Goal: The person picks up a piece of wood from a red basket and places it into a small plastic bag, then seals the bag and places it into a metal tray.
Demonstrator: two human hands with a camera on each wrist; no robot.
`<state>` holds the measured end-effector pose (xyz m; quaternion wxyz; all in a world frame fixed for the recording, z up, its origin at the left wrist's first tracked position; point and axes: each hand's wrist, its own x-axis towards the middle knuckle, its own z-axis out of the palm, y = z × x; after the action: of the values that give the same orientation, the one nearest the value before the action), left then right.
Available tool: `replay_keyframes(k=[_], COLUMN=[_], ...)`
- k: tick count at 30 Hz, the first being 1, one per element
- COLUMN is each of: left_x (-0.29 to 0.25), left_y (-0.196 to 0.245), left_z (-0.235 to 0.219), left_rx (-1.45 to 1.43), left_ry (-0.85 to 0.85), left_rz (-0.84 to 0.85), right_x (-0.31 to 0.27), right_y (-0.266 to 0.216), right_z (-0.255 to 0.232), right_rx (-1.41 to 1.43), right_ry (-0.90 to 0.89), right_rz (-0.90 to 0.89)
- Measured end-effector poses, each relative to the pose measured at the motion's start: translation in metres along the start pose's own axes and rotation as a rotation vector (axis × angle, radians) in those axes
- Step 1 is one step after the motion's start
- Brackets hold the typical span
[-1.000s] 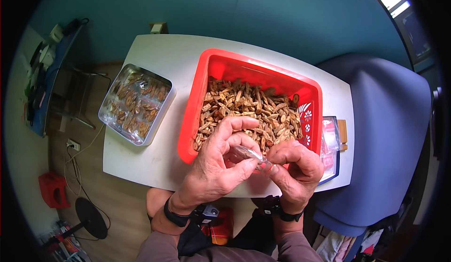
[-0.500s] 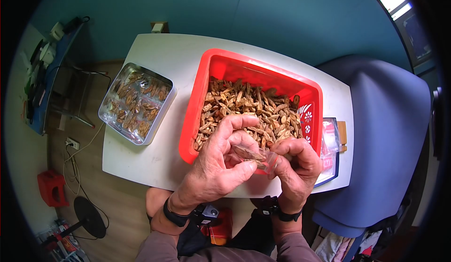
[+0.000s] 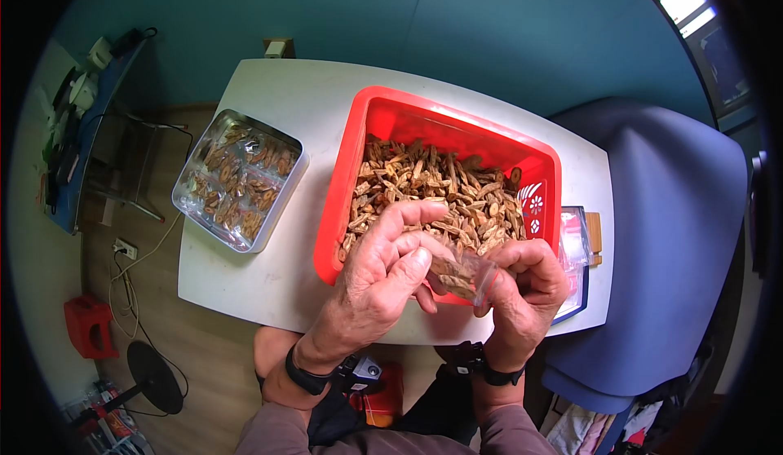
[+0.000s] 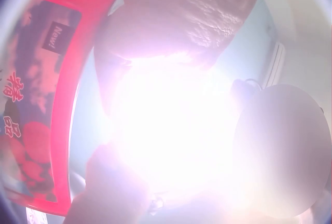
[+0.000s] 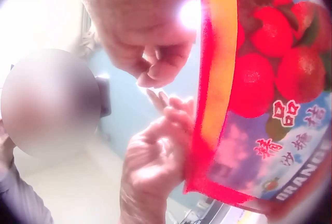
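Over the front rim of the red plastic basket (image 3: 336,210), a small clear zip bag (image 3: 455,279) with brown dried slices inside is held between both hands. My right hand (image 3: 528,288) pinches its reddish-lined mouth end between thumb and fingers. The other end lies in the curled fingers of my left hand (image 3: 379,280), its thumb near that end. Loose brown dried slices (image 3: 424,179) fill the basket. Strong glare hides the bag in the left wrist view; the right wrist view shows the right hand (image 5: 150,37) above the left hand (image 5: 155,161).
At the table's left stands a metal tin (image 3: 281,210) holding several filled zip bags. Right of the basket, a shallow dark-edged tray (image 3: 584,285) holds clear bags with red lines, beside a wooden piece (image 3: 595,237). A blue-covered object (image 3: 661,243) stands against the white table's (image 3: 277,96) right side.
The bag has turned and shifted right, showing more of its slices. My left thumb has drawn back from its middle, and the right hand has moved slightly right with the mouth end.
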<state>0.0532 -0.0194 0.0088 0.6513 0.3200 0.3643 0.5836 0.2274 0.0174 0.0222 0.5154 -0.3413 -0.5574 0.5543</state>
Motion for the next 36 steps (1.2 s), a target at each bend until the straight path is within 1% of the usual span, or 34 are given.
replay_keyframes(k=[1,3,7,10,11,12,14,15,17,19,21,22,24,26,27,28,30,32,35,36], left_x=[0.000,0.001,-0.001,0.000,0.001,0.001,-0.001,-0.002,-0.001,-0.001,-0.001,-0.001,-0.001,-0.001,0.000,0.000,0.001,0.001,0.001,0.001], left_y=[0.000,0.001,0.000,0.000,0.002,0.004,0.009,0.010,0.010,0.009,0.008,0.007,0.005,0.005,0.005,0.005,0.006,0.007,0.006,0.006], left_z=[-0.001,-0.002,-0.002,-0.003,-0.002,-0.001,0.003,0.004,0.003,0.002,0.003,0.002,0.002,0.000,-0.001,-0.002,-0.004,-0.005,-0.007,-0.006], left_rx=[0.000,0.066,0.079,0.035,0.008,-0.020,-0.053,-0.085,-0.093,-0.102,-0.053,-0.052,-0.104,-0.113,-0.122,-0.120,-0.213,-0.243,-0.275,-0.279], left_ry=[0.000,-0.063,-0.035,-0.027,-0.032,-0.038,-0.049,-0.061,-0.072,-0.082,-0.018,-0.020,0.016,0.032,0.048,0.046,0.057,0.068,0.088,0.096], left_rz=[0.000,-0.028,-0.069,-0.026,-0.035,-0.044,-0.069,-0.094,-0.111,-0.125,-0.090,-0.089,-0.034,-0.022,-0.011,-0.011,-0.014,-0.003,0.008,0.008], right_x=[0.000,-0.001,0.001,-0.004,-0.006,-0.005,-0.001,-0.002,-0.003,-0.003,-0.004,-0.004,-0.004,-0.004,-0.003,-0.004,-0.005,-0.006,-0.009,-0.009], right_y=[-0.001,-0.003,-0.001,-0.004,-0.002,-0.001,0.001,0.001,-0.002,-0.001,-0.001,-0.002,-0.005,-0.011,-0.012,-0.012,-0.014,-0.016,-0.019,-0.017], right_z=[0.001,0.002,-0.002,-0.001,-0.002,-0.004,-0.005,-0.004,-0.001,-0.001,-0.001,-0.003,-0.004,-0.005,-0.006,-0.007,-0.011,-0.011,-0.010,-0.010], right_rx=[0.008,0.028,0.033,0.043,0.039,0.039,-0.015,-0.015,0.052,0.036,0.021,0.000,-0.022,0.036,0.043,0.043,0.005,-0.001,-0.018,-0.108], right_ry=[-0.032,-0.017,0.002,0.050,0.054,0.054,0.011,0.013,-0.004,0.002,0.012,0.034,0.057,0.107,0.114,0.116,0.138,0.137,0.129,0.086], right_rz=[-0.015,-0.014,0.022,0.004,-0.035,-0.035,0.004,0.003,-0.056,-0.037,-0.020,-0.022,-0.026,-0.066,-0.107,-0.109,-0.144,-0.146,-0.101,-0.100])
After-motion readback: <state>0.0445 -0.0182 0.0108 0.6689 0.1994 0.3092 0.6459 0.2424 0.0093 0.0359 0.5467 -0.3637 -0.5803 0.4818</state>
